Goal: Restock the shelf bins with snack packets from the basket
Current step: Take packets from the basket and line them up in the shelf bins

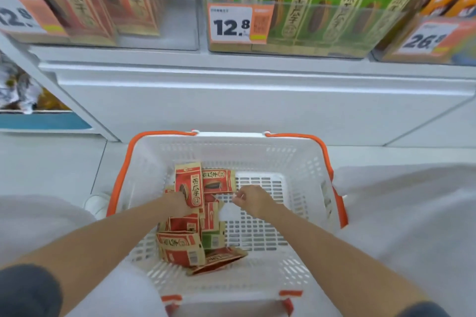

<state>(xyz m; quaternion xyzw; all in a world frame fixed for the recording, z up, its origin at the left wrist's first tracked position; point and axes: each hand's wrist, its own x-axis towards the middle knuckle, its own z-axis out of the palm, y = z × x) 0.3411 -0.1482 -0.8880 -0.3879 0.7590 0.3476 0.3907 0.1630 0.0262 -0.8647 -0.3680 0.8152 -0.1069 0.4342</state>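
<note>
Basket (154, 162): white, orange handles, on the floor at 6 o'clock of the shelf (231, 100)
Left hand (177, 204): fingers curled round an upright red packet (189, 185), at 10 o'clock in the basket
Right hand (255, 199): basket centre, fingertips drawn together; whether they hold anything cannot be told
Flat packet (219, 182): red, at 11 o'clock of the right hand, just beside its fingertips
Loose packets (180, 247): red heap with one green, at 7 o'clock in the basket
Bins: red-packet bin (128, 20) at 11 o'clock, green-packet bin (322, 28) at 1 o'clock, price tag (231, 24) reading 12.8

Shop (price tags (240, 23), shelf bins (304, 31))
</note>
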